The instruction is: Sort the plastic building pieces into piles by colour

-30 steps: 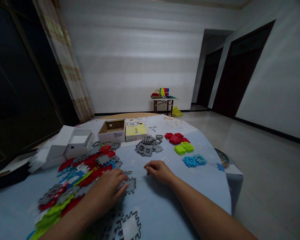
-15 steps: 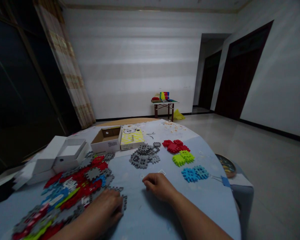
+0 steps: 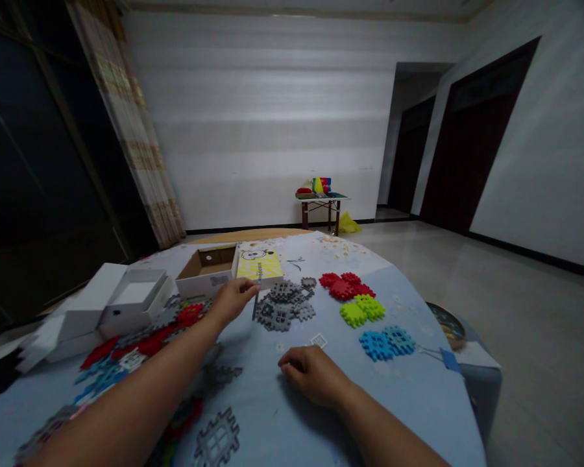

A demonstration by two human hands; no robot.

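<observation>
My left hand (image 3: 234, 299) is stretched forward, its fingers pinched on a thin grey toothed building tile (image 3: 255, 306) seen nearly edge-on. Just to its right lies a pile of grey toothed tiles (image 3: 277, 316). My right hand (image 3: 309, 371) rests on the tablecloth, fingers curled with nothing visible in them, near a small white printed square (image 3: 318, 340). A mixed heap of red, blue and grey tiles (image 3: 189, 314) lies at the left, partly hidden by my left forearm. One grey window-patterned tile (image 3: 218, 440) lies near me.
Red tiles (image 3: 343, 287), lime green tiles (image 3: 354, 314) and blue tiles (image 3: 377, 345) lie in separate groups at the right. Behind stand an open cardboard box (image 3: 199, 285), a yellow-and-white box (image 3: 267, 264) and white boxes (image 3: 150, 298). A stool (image 3: 481, 370) stands beside the table's right edge.
My left hand has moved from the mixed heap forward and slightly right to the grey pile, with a grey tile in its fingers. My right hand has stayed nearly still.
</observation>
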